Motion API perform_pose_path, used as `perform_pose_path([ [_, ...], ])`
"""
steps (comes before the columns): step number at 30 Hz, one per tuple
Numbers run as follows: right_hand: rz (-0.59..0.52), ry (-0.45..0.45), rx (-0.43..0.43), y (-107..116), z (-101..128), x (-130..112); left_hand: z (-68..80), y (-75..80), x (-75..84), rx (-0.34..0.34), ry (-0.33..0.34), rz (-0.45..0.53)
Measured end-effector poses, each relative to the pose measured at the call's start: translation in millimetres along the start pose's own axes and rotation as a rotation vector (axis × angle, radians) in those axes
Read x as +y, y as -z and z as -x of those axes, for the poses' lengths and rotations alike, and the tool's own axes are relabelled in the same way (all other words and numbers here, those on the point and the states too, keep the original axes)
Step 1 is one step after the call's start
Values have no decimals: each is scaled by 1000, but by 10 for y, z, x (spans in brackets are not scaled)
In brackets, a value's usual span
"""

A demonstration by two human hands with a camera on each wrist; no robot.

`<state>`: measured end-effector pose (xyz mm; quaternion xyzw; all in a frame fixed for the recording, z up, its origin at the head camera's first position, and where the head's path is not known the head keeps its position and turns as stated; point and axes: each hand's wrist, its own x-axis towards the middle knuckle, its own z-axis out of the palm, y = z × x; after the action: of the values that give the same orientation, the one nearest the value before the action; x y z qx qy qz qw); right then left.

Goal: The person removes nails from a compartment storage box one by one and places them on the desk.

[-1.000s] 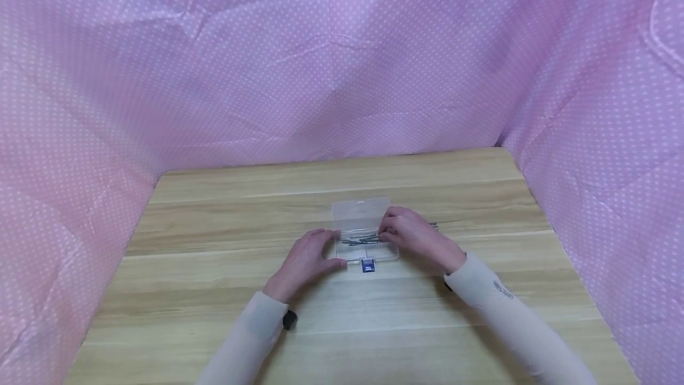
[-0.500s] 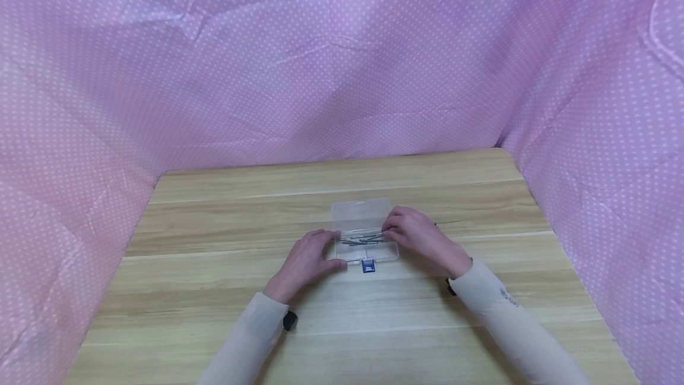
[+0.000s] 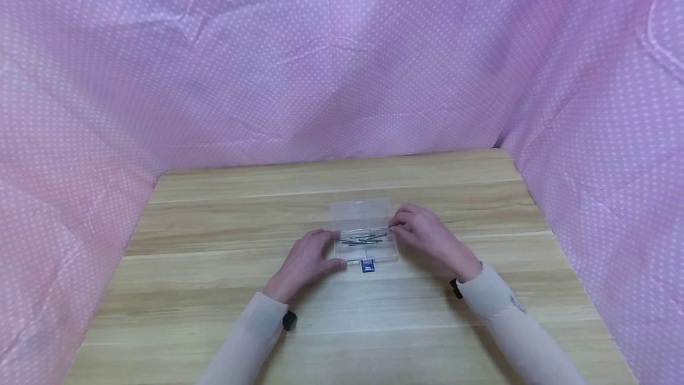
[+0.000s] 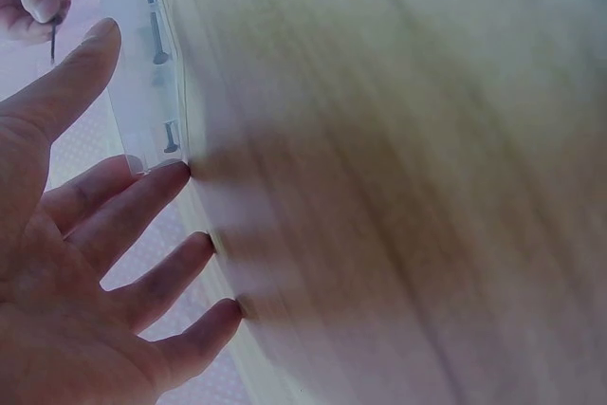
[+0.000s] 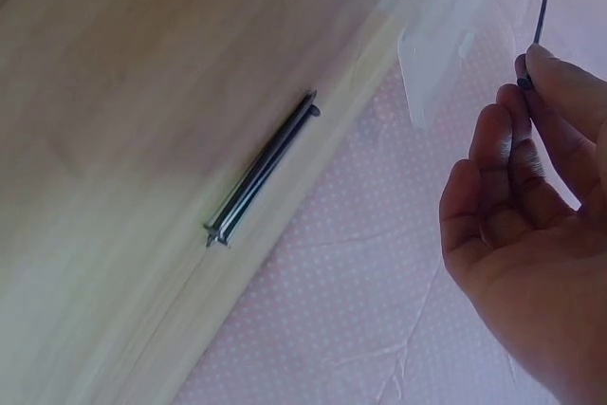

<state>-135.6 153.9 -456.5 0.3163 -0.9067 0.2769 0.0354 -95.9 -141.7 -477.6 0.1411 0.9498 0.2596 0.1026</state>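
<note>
On the table beside right hand pinching one nail, two spare nails, hidden overhead, left hand spread

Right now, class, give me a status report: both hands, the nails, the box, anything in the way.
Left hand open, steadying clear box. Right hand pinching one nail at box's right edge. Two nails loose on table. Nothing in the way.

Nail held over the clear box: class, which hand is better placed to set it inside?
Right hand: it pinches the nail beside the open box. Left hand steadies the box's other end.
</note>
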Motion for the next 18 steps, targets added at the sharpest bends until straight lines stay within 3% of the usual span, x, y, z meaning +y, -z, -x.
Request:
perform_pose_path([
  [18, -6, -62, 107, 183, 172, 160, -9, -41, -11, -10, 39, 11],
])
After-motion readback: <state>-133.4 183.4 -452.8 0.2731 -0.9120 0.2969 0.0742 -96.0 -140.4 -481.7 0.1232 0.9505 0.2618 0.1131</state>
